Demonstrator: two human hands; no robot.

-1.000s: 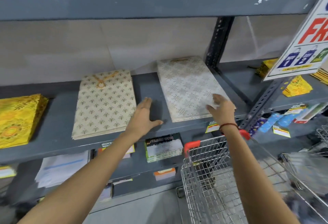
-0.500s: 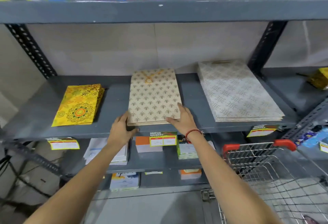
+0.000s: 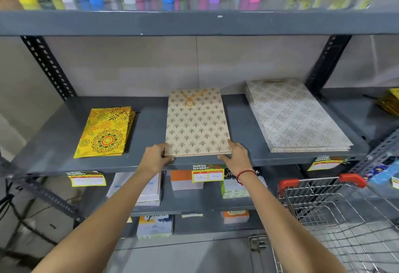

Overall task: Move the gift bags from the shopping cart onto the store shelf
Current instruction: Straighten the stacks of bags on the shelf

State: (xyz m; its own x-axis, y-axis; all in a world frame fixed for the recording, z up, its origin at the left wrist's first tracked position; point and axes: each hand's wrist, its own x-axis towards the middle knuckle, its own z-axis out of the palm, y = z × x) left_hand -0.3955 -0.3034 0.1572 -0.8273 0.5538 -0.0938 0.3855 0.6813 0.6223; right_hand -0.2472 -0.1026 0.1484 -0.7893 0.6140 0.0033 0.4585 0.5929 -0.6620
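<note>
Both bare arms are stretched forward and angled inward. Left grip [image 3: 156, 157] is curled round the near left corner of the bag [image 3: 196, 123], thumb at the front edge. Right grip [image 3: 236, 156] is laid against the near right corner, fingers fairly straight, thumb pointed inward.

Even, soft indoor light, faint shadows, wide-angle bending at edges, upper shelf [image 3: 194, 22] items and corners blurred

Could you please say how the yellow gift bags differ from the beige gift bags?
The yellow gift bags are smaller than the beige gift bags. Yellow has floral print; beige, small gold motifs. The left hand and right hand touch the beige, not the yellow. Both lie flat on the shelf.
</note>
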